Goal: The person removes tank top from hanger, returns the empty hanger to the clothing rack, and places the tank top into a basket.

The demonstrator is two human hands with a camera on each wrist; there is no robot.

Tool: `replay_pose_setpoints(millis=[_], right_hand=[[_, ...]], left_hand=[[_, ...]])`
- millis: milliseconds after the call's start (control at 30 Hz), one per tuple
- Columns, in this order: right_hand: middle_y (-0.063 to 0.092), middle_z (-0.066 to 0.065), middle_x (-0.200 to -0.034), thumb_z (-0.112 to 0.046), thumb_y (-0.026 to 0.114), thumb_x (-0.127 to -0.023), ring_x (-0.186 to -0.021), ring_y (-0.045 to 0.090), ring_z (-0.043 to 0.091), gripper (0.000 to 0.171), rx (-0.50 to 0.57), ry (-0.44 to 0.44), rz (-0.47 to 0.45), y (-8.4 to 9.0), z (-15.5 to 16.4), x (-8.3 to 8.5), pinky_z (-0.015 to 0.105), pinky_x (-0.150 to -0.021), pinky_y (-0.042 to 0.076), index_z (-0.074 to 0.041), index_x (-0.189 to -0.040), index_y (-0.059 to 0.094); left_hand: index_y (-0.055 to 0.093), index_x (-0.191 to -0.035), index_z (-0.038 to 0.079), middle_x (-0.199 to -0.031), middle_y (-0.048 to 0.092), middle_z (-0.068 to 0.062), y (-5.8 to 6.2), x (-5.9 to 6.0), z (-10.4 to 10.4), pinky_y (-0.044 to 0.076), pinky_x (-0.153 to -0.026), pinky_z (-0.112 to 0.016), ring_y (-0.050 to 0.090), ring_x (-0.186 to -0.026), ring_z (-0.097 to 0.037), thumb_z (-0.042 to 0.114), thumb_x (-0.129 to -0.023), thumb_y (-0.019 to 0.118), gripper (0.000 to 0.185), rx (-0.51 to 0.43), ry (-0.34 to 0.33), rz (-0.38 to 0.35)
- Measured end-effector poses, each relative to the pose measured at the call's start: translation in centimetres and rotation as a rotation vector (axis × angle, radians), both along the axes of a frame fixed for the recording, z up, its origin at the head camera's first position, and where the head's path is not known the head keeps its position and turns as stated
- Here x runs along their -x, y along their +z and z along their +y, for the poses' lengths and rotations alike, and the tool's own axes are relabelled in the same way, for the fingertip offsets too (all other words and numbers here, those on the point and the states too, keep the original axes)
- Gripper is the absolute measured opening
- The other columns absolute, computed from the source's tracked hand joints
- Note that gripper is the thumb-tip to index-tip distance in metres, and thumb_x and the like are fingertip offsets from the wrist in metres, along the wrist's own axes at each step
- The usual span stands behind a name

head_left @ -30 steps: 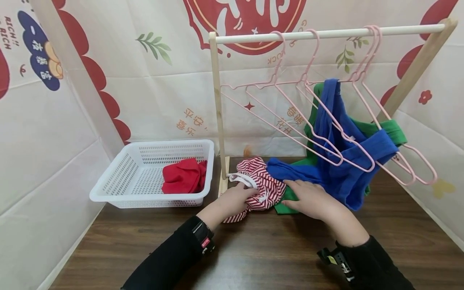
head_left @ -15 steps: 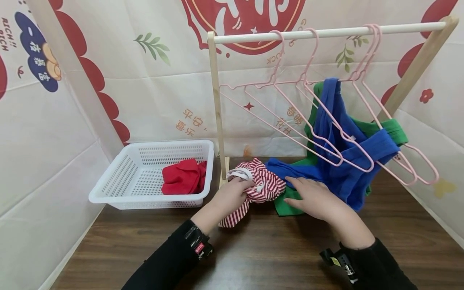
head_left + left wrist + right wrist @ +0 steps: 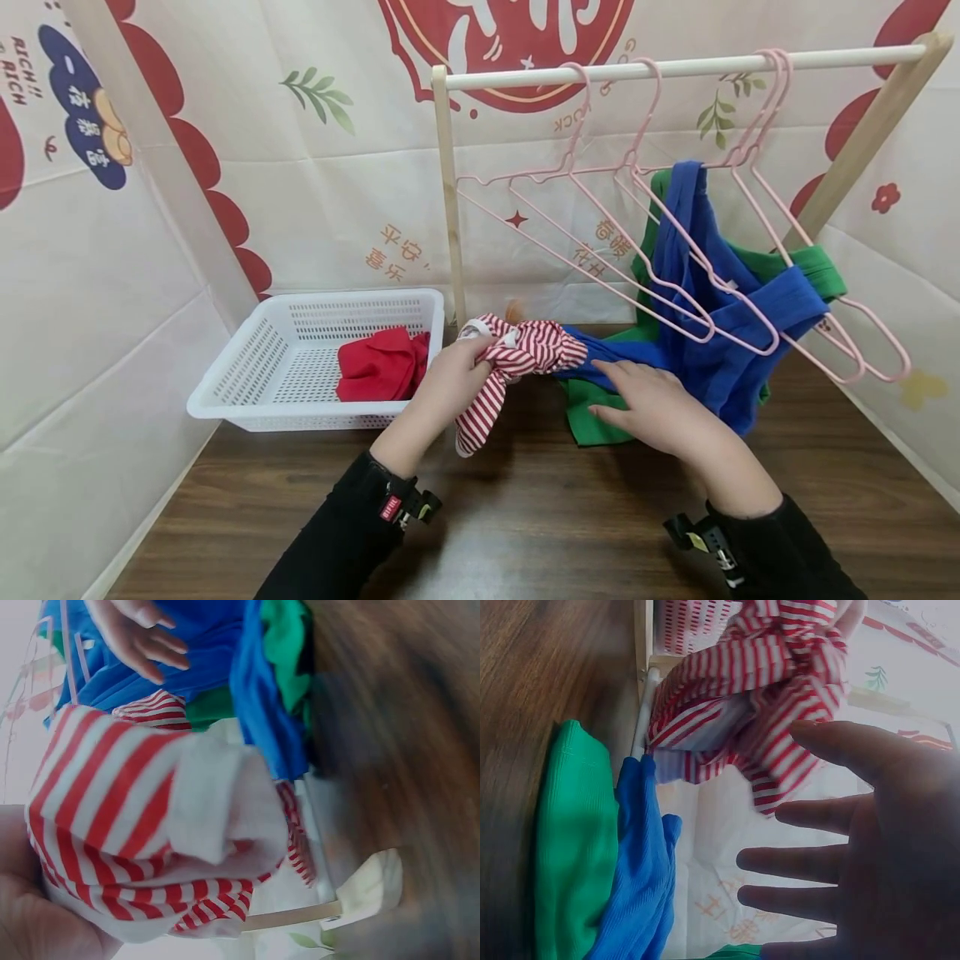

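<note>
left hand (image 3: pixel 448 377): striped cloth (image 3: pixel 517 360) gripped, held above bench (image 3: pixel 570 517) | right hand (image 3: pixel 651 406): fingers straight, rested on blue cloth (image 3: pixel 712 333)

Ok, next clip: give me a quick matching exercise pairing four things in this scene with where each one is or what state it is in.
Things:
1. striped garment
2. red cloth
3. blue garment
4. right hand

Places or states:
A. lying in the white basket
B. fingers straight, over the blue and green cloth
C. gripped and lifted by the left hand
D. draped from a pink hanger down to the table

Pairs: 1-C, 2-A, 3-D, 4-B
</note>
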State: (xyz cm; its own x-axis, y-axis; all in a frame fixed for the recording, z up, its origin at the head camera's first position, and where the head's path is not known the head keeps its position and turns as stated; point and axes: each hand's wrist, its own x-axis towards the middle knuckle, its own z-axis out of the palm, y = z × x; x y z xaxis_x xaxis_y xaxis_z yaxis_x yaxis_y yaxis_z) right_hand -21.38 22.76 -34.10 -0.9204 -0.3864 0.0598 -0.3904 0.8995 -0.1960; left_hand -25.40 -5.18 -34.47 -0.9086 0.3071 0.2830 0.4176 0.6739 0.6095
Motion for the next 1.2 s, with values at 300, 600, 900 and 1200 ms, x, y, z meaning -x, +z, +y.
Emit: replay_pose_setpoints(millis=[300, 600, 900, 1200], right_hand=[[0.05, 0.025, -0.136, -0.045, 0.061, -0.094, -0.128, 0.042, 0.045, 0.067, 0.012, 0.036, 0.055, 0.5, 0.0, -0.3, 0.067, -0.099, 0.032, -0.002, -0.143, 0.045], [0.051, 0.024, -0.136, -0.046, 0.061, -0.094, -0.128, 0.043, 0.044, 0.067, 0.009, 0.036, 0.086, 0.8, -0.1, -0.5, 0.066, -0.099, 0.032, -0.003, -0.143, 0.046], [0.051, 0.023, -0.137, -0.046, 0.06, -0.094, -0.129, 0.042, 0.043, 0.066, 0.015, 0.038, 0.085, 0.9, -0.1, -0.8, 0.065, -0.1, 0.032, -0.004, -0.143, 0.046], [0.051, 0.021, -0.137, -0.047, 0.059, -0.095, -0.129, 0.043, 0.04, 0.066, 0.017, 0.052, 0.089, 1.1, -0.1, -0.9, 0.063, -0.102, 0.032, -0.004, -0.143, 0.046]], left_hand=[[0.057, -0.138, 0.014, -0.136, 0.056, -0.006, 1.6, -0.8, -1.5, 0.045, -0.094, -0.041, 0.052, -0.114, -0.018, 0.015, -0.095, 0.054, 0.043, -0.289, 0.088, -0.131], [0.056, -0.138, 0.018, -0.129, 0.057, -0.003, 3.4, -2.3, -2.9, 0.048, -0.08, -0.036, 0.057, -0.085, -0.018, 0.018, -0.096, 0.053, 0.042, -0.459, 0.063, -0.18], [0.058, -0.136, 0.018, -0.135, 0.054, -0.001, 5.9, -4.0, -4.7, 0.052, -0.08, -0.036, 0.059, -0.096, -0.018, 0.017, -0.097, 0.055, 0.04, -0.52, 0.06, -0.081], [0.056, -0.136, 0.015, -0.135, 0.053, -0.006, 8.0, -5.3, -7.1, 0.056, -0.055, -0.034, 0.065, -0.063, -0.019, 0.012, -0.1, 0.049, 0.037, -0.644, 0.06, -0.027]])
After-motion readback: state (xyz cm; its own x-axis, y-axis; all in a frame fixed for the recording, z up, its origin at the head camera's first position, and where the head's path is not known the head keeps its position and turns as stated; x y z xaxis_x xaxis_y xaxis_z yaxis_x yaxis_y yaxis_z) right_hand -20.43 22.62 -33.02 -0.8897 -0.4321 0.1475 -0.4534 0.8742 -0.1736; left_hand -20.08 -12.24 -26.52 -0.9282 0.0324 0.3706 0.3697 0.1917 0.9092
